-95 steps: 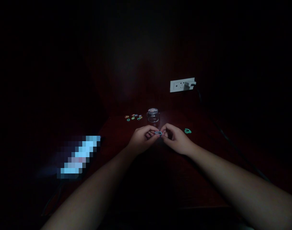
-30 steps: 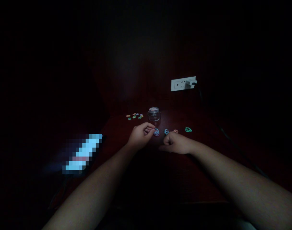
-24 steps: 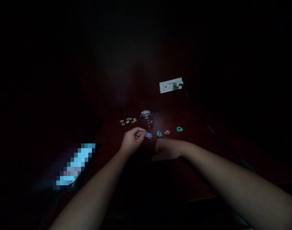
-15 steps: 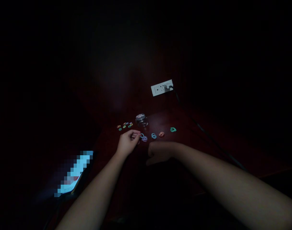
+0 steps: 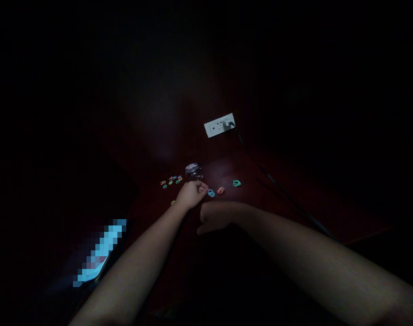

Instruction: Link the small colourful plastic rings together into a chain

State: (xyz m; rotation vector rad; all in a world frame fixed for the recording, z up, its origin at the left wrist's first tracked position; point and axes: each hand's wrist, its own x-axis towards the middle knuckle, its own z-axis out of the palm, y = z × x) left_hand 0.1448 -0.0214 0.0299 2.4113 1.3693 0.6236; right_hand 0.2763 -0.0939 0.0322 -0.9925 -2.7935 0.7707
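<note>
Left hand [image 5: 190, 194] bends its fingers to the left edge of the blue bands [image 5: 211, 193] on the bench [image 5: 223, 169]; whether they grip one I cannot tell. Right hand [image 5: 215, 216], nearer, is curled, contents hidden. Colour-grouping seems in hand; the next move needs light fingers
</note>
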